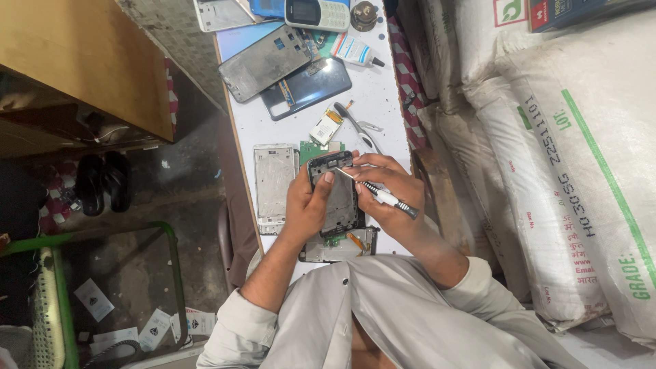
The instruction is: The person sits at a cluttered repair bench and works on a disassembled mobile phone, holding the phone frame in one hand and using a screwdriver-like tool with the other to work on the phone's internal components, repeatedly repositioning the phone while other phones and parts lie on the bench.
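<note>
Seen from above, a narrow white worktable [383, 102] runs between a brown wooden cabinet [89, 61] on one side and stacked white woven sacks [567, 171] on the other. Near the table's close end the left hand [307, 205] is wrapped around a dark, opened smartphone body [336, 195], its thumb pressed on the upper edge and its fingers closed behind the frame. The right hand [393, 188] grips a small screwdriver with a white and black handle [383, 197], the thin metal tip touching the upper part of the phone body just beside the left thumb. Both hands hold the phone slightly above the tabletop.

Just beside the left hand lies a silver metal phone frame [275, 184], flat on the table. Under the wrists rests another opened phone piece with an orange flex strip [342, 244]. Behind the held phone a green circuit board [314, 149] peeks out. Farther up the table lie a small yellow-labelled battery [326, 126], metal tweezers [355, 123], a dark blue phone back cover [311, 87], a grey phone panel [263, 63], a white glue tube [355, 51] and a white keypad phone [318, 14].
</note>
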`<state>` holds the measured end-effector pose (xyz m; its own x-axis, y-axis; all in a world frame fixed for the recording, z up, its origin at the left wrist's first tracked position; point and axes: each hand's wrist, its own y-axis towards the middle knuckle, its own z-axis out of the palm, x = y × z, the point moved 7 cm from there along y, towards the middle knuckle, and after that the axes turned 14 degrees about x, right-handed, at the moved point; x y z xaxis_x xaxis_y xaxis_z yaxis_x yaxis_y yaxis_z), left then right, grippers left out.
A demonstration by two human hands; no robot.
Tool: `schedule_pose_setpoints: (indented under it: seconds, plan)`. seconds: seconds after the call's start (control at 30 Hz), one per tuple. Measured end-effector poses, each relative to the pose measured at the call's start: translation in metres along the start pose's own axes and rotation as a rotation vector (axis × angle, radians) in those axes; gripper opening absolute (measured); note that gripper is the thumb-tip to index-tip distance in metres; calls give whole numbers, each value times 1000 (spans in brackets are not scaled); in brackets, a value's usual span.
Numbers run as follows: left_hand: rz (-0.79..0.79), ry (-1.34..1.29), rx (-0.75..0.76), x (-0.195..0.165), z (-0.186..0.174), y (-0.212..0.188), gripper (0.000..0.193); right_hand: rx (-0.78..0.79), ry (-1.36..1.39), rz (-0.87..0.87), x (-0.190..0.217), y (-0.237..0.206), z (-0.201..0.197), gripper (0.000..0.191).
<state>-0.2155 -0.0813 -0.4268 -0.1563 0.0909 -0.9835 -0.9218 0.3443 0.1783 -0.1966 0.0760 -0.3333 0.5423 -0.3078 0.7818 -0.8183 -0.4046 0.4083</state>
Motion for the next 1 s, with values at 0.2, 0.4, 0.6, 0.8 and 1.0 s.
schedule_pose_setpoints:
  seconds: [0.2,0.4,0.6,0.8,1.0]
  plan:
    - [-48,-118,-12,1,3,2,37,-2,96,7,-6,-3,0,20]
    - [-33,-72,7,-4,2,2,36,-41,87,-15,-7,-2,-2,15]
    - [-12,-62,26,-8,2,3,35,-30,13,-36,-1,2,-3,18]
    - [20,-55,31,-12,2,4,33,-11,-2,29,-2,3,1,24]
    - [-14,-63,13,-7,3,4,34,56,-79,-32,1,3,5,28]
